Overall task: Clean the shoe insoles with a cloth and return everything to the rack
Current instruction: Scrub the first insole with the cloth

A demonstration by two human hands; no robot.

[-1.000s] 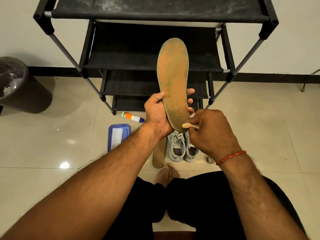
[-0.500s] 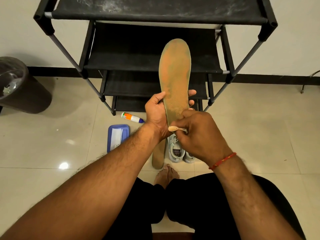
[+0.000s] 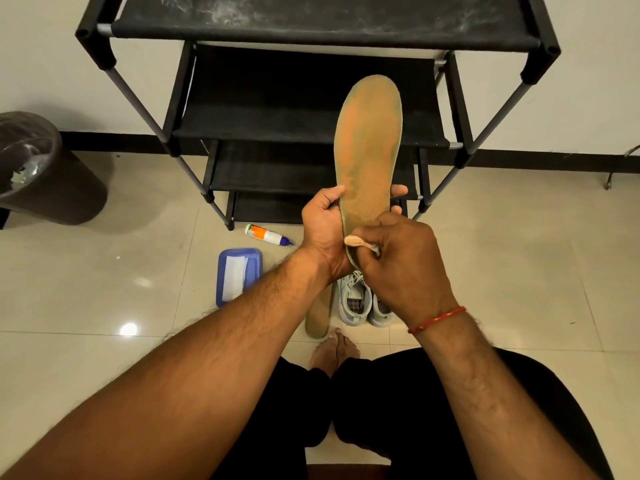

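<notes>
Both forearms are bare and hairy. A red and yellow thread bracelet (image 3: 437, 319) circles the right wrist. Black trousers (image 3: 398, 410) cover the legs; one foot (image 3: 333, 351) is bare.

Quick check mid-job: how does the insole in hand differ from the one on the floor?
The held insole stands upright in the left hand; the floor insole lies flat beside the shoes. The right hand presses a cloth to the held insole; no hand touches the floor insole. The held insole shows orange and greenish patches; the floor insole's visible end looks plain tan. Both are tan-based.

no legible text, bottle (image 3: 264, 234) label print too small to read
</notes>
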